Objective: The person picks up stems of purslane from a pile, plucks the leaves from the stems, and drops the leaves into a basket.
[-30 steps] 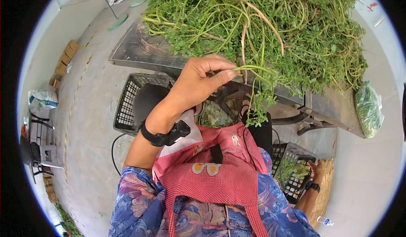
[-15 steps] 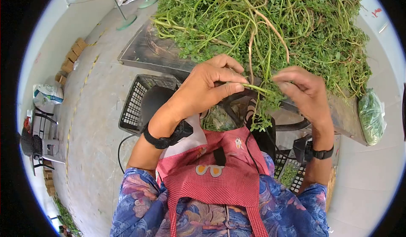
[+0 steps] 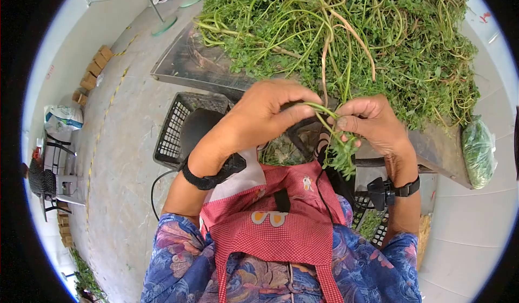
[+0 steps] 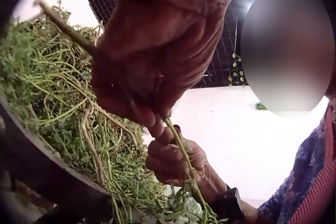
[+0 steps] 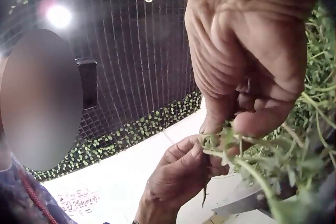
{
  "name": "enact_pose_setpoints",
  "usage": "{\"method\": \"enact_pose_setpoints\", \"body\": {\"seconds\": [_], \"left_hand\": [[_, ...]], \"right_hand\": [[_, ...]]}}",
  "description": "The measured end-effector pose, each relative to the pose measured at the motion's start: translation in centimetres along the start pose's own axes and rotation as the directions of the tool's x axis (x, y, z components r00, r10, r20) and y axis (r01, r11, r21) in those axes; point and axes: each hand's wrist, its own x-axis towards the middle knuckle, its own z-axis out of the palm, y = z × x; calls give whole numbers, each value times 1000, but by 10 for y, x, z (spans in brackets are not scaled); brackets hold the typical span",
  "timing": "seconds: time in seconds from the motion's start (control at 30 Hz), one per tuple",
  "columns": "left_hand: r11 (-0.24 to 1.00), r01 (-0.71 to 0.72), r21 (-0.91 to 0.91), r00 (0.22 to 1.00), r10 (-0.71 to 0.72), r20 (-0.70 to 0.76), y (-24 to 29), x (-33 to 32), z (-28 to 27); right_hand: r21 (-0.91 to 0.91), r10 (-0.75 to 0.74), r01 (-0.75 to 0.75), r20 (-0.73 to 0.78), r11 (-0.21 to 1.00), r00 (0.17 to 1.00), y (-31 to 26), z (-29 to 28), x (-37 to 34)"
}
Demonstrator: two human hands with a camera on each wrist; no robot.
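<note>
The left hand (image 3: 265, 113) pinches green stems (image 3: 316, 108) between thumb and fingers at the table's near edge. In the left wrist view a cut stem end (image 4: 65, 24) sticks out past the left hand (image 4: 157, 50). Close beside it, the right hand (image 3: 376, 124) pinches the same stems nearer their leafy end (image 3: 341, 157), which hangs down. The right wrist view shows the right hand (image 5: 252, 61) above the left hand (image 5: 176, 176), with small leaves at the fingertips. Behind both hands lies a large heap of leafy stems (image 3: 411, 48).
The heap covers much of the dark table (image 3: 189, 59). A bag of greens (image 3: 478, 154) lies at the table's right end. Below are a black crate (image 3: 170, 135) on the left and another crate with greens (image 3: 370, 224) on the right. A fan (image 3: 157, 13) stands at the back left.
The right hand has come up from the crate at lower right and now pinches the stems beside the left hand. The left hand has kept its grip. The view has shifted slightly.
</note>
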Motion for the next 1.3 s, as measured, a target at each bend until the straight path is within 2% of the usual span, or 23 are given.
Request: {"method": "enact_pose_setpoints", "body": {"seconds": [0.07, 0.13, 0.23, 0.27, 0.3, 0.33, 0.37, 0.43, 0.47, 0.5, 0.53, 0.57, 0.6, 0.63, 0.73, 0.77, 0.83, 0.87, 1.0, 1.1, 1.17, 1.23, 1.3], "left_hand": [[978, 107, -180, 987, -83, 135, 7, 0, 5], [976, 139, -165, 984, -118, 135, 6, 1, 7], [987, 150, -63, 983, -142, 116, 5, 2, 11], [991, 128, 28, 987, -130, 92, 5, 3, 12], [991, 129, 28, 987, -131, 96, 6, 4, 14], [985, 116, 127, 991, -124, 54, 6, 4, 17], [969, 106, 225, 994, -112, 14, 8, 4, 20], [968, 131, 215, 991, -134, -2, 13, 0, 19], [966, 156, 206, 988, -154, -28, 15, -1, 16], [966, 153, 210, 988, -150, -28, 16, -1, 12], [969, 214, 123, 977, -212, -31, 15, -2, 8], [960, 279, 33, 960, -278, -24, 15, -4, 6], [959, 283, 32, 959, -282, -21, 14, -7, 7], [937, 345, -49, 938, -345, -1, 12, -7, 7], [904, 401, -150, 916, -399, 41, 10, -4, 6], [901, 398, -174, 917, -396, 53, 9, -4, 6], [888, 408, -211, 912, -404, 63, 8, -5, 7], [876, 416, -244, 909, -410, 79, 8, -5, 7], [846, 462, -265, 887, -440, 143, 13, -3, 7], [847, 428, -316, 904, -397, 161, 13, -3, 10], [881, 346, -323, 933, -287, 216, 10, -3, 16], [877, 353, -325, 932, -298, 207, 10, -2, 16], [888, 377, -263, 922, -333, 196, 14, -1, 10]], "right_hand": [[73, 9, -10, 24, 997, 1000, 3, 5, 1], [149, 18, -24, 44, 989, 999, 7, 6, 1], [0, -37, 37, -20, 999, 999, 12, 6, 1], [-365, -241, 187, -107, 912, 965, 11, 9, 1], [-688, -451, 259, -111, 678, 886, 10, 13, 2], [-771, -594, 300, -125, 563, 795, 15, 17, 6], [-768, -592, 297, -130, 568, 796, 19, 18, 9], [-911, -666, 28, -280, 411, 691, 24, 16, 19], [-937, -730, -36, -296, 349, 616, 36, -3, 25], [-936, -733, -36, -297, 349, 612, 33, -10, 21], [-588, -484, 108, -531, 801, 695, 26, -15, 16], [-28, -144, 157, -573, 987, 807, 23, -18, 11], [120, -170, 253, -468, 960, 867, 25, -21, 7], [122, -171, 255, -470, 959, 866, 27, -24, 4], [398, -177, 209, -115, 893, 977, 38, -35, -1], [398, -176, 207, -114, 894, 978, 41, -31, -4], [-179, -296, 246, -354, 952, 887, 27, -2, -11], [-324, -479, 384, -304, 865, 823, 28, 2, -7], [-321, -459, 379, -226, 868, 859, 26, 8, -4], [-349, -435, 372, -119, 860, 893, 26, 9, 2], [-338, -405, 350, -106, 874, 908, 22, 12, 2], [-328, -376, 326, -100, 887, 921, 19, 10, 2], [-111, -195, 182, -116, 977, 974, 19, 3, 0]]}}
